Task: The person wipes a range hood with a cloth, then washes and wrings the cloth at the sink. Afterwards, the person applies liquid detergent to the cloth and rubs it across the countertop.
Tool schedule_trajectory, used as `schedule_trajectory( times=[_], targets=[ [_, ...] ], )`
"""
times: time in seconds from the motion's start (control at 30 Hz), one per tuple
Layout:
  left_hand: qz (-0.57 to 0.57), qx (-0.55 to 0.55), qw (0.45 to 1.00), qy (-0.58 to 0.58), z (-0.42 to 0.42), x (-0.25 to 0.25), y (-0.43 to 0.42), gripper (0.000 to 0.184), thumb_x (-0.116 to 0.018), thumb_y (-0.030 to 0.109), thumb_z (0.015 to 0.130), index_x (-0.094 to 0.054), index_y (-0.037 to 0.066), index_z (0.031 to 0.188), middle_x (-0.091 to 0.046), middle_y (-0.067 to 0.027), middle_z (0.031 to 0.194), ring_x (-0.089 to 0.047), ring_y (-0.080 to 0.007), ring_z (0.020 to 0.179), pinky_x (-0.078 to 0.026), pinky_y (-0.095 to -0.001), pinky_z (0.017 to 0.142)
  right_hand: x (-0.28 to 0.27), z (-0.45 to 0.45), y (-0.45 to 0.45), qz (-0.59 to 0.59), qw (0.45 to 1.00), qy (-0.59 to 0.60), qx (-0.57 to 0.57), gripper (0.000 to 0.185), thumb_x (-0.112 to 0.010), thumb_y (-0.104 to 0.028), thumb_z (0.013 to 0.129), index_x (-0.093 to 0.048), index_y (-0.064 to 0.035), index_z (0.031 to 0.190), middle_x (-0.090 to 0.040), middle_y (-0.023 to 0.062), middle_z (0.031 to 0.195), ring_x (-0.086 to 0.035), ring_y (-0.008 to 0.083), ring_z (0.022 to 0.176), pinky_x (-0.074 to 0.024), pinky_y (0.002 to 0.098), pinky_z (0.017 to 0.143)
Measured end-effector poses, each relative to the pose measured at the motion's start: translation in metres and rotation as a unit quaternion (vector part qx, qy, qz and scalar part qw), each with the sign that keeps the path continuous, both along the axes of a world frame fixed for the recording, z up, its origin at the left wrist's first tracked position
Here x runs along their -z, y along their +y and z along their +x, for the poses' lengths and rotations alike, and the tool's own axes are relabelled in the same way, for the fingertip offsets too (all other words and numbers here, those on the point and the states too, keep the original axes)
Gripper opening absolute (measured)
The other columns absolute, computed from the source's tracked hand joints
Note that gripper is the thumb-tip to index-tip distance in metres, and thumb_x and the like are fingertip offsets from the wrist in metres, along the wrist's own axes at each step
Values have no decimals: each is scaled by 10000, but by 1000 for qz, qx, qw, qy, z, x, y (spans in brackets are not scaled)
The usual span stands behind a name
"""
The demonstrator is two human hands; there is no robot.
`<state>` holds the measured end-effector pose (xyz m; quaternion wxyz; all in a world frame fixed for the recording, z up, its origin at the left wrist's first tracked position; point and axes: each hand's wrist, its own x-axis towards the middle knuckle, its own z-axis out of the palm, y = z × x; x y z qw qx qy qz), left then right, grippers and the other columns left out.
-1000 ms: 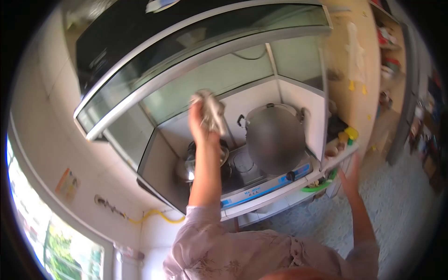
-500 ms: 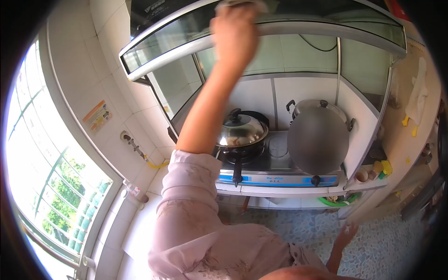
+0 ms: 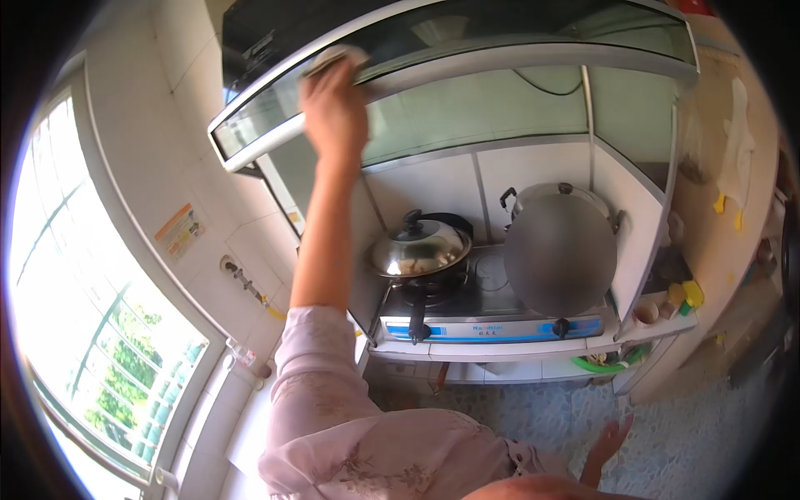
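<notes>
My left hand (image 3: 336, 121) is raised, its fingers closed on a light-coloured folded cloth (image 3: 340, 58). The cloth lies against the dark glass of the range hood (image 3: 442, 33), towards its left end, just above the metal front rail. Down at the lower right, my right hand (image 3: 611, 442) hangs over the floor with its fingers apart and nothing in it. Below the hood stands a gas stove (image 3: 492, 327). A wok with a domed steel lid (image 3: 423, 250) is on its left burner.
On the right burner a lidded pot (image 3: 596, 200) is partly covered by a grey blur. Small cups (image 3: 646, 312) and a yellow sponge (image 3: 692, 293) sit at the right. A green basket (image 3: 596, 365) is on the shelf below. A barred window (image 3: 92, 317) fills the left.
My left hand has slid the cloth leftwards and slightly down along the hood glass. The view has shifted a little. My right hand still hangs low.
</notes>
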<state>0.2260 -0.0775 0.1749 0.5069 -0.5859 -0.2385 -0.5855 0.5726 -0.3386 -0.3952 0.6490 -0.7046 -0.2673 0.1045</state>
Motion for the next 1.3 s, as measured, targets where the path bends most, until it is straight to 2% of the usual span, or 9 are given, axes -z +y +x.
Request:
schedule_trajectory(
  times=[0.33, 0.47, 0.6, 0.8, 0.93, 1.0, 1.1, 1.17, 1.3],
  targets=[
    [-203, -29, 938, 280, 279, -17, -25, 169, -506, 158, 679, -658, 140, 751, -624, -41, 830, -483, -233, 947, -359, -351, 748, -180, -94, 125, 230, 938, 29, -258, 501, -473, -91, 838, -258, -27, 1286, -371, 178, 1246, -474, 244, 1046, -348, 325, 903],
    [-43, 267, 951, 152, 208, 13, -25, 188, -496, 68, 645, -624, 100, 778, -603, -60, 818, -494, -228, 895, -394, -328, 729, -214, -103, 120, 221, 916, 113, -316, 489, -438, -294, 870, -296, -55, 1272, -415, 154, 1203, -467, 208, 1039, -331, 291, 885],
    [79, 219, 972, 22, 53, 18, -7, 247, -433, -10, 729, -543, 26, 947, -574, -105, 851, -533, -257, 790, -420, -360, 705, -227, -106, 125, 142, 914, 149, -351, 451, -414, -349, 863, -405, -47, 1198, -502, 124, 1113, -508, 199, 988, -344, 306, 881],
    [-548, 774, 241, -208, -5, 103, -46, 281, -384, 52, 818, -444, 42, 1092, -541, -119, 921, -571, -211, 752, -495, -279, 628, -312, -165, 166, 176, 771, 223, -570, 541, -404, -437, 848, -377, -37, 1212, -393, 100, 1266, -359, 227, 1184, -272, 328, 970],
    [-636, 728, 89, -242, 15, 133, -31, 227, -386, 141, 870, -434, 37, 1066, -546, -143, 921, -571, -268, 830, -518, -368, 639, -383, -202, 197, 230, 543, 419, -691, 513, -455, -420, 838, -387, -59, 1197, -433, 81, 1208, -412, 197, 1116, -315, 338, 947],
    [-646, 711, 120, -249, 11, 136, -22, 255, -396, 102, 864, -425, 21, 1104, -552, -149, 933, -569, -236, 833, -502, -321, 668, -390, -214, 226, 214, 568, 439, -663, 485, -478, -387, 836, -395, -58, 1184, -455, 85, 1176, -444, 196, 1072, -355, 335, 908],
    [-496, 361, 789, -26, -8, 132, -16, 399, -527, 43, 775, -426, 14, 1160, -552, -155, 1017, -533, -136, 818, -445, -250, 697, -395, -231, 254, 191, 619, 462, -606, 439, -512, -340, 831, -415, -55, 1151, -492, 92, 1113, -492, 198, 1003, -418, 329, 837],
    [-285, 230, 930, -4, -33, 115, -22, 442, -581, 53, 702, -449, 45, 1124, -530, -152, 1058, -496, -322, 962, -375, -367, 835, -402, -234, 277, 173, 673, 476, -540, 379, -490, -323, 846, -441, -49, 1104, -523, 77, 1030, -513, 192, 948, -441, 329, 801],
    [-69, 124, 990, -1, -93, 60, -39, 415, -545, 12, 680, -482, 34, 1089, -510, -127, 1119, -459, -294, 1024, -294, -367, 914, -463, -218, 333, 235, 649, 573, -442, 369, -439, -324, 865, -458, -26, 1082, -523, 105, 1045, -514, 222, 946, -418, 364, 852]
  ],
)
